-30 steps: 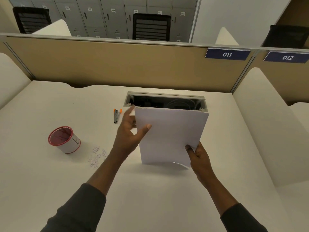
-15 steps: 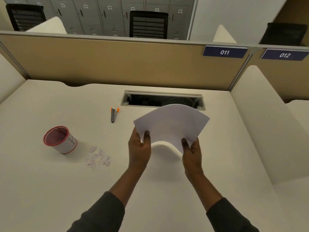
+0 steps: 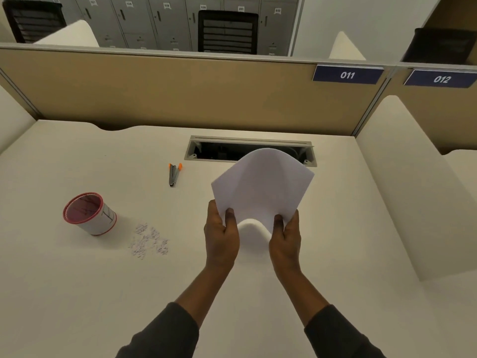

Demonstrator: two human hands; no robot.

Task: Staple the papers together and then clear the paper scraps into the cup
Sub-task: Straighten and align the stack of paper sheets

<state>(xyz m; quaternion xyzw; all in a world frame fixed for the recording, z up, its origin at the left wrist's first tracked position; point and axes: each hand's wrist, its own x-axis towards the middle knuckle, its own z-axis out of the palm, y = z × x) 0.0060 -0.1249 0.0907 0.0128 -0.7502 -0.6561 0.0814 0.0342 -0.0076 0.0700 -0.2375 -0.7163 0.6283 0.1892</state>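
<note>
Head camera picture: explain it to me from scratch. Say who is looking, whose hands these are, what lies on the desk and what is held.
There is no machine here: a person wears one wide-angle camera on the head, looking forward and down, so you see their own two arms in dark sleeves. The left hand and the right hand each pinch the near edge of white papers, which bow upward between them above the desk. On the desk, to the left, lie a small stapler with orange tips, an upright red-rimmed cup, and a loose patch of paper scraps beside it. Behind the papers is an open cable slot in the desk, then a tan partition. The stapler lies untouched.
</note>
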